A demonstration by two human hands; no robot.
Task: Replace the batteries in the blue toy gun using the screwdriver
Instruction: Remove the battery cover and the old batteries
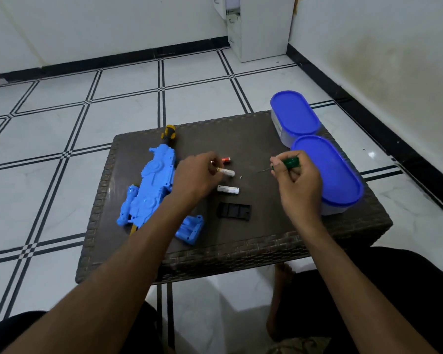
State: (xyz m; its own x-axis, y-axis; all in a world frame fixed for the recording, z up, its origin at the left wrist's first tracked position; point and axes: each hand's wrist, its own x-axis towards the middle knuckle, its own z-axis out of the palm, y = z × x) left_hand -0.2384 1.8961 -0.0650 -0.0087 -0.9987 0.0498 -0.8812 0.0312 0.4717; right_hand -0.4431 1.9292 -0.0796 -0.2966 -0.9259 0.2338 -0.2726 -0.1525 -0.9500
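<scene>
The blue toy gun (151, 185) lies on the left half of the dark woven table (241, 246), its yellow-black muzzle pointing away from me. My left hand (197, 177) hovers just right of the gun and pinches a white battery (226, 172). A red battery (226, 159) lies just beyond it. Another white battery (228, 189) rests on the table below my fingers. The black battery cover (234, 211) lies nearer to me. A tiny screw (240, 177) sits between the hands. My right hand (298, 185) grips the green-handled screwdriver (288, 163), its tip pointing left.
Two blue-lidded plastic containers (296, 114) (327, 172) stand along the table's right edge, close behind my right hand. White tiled floor surrounds the low table. A white cabinet (261, 26) stands against the far wall. My knees are at the near edge.
</scene>
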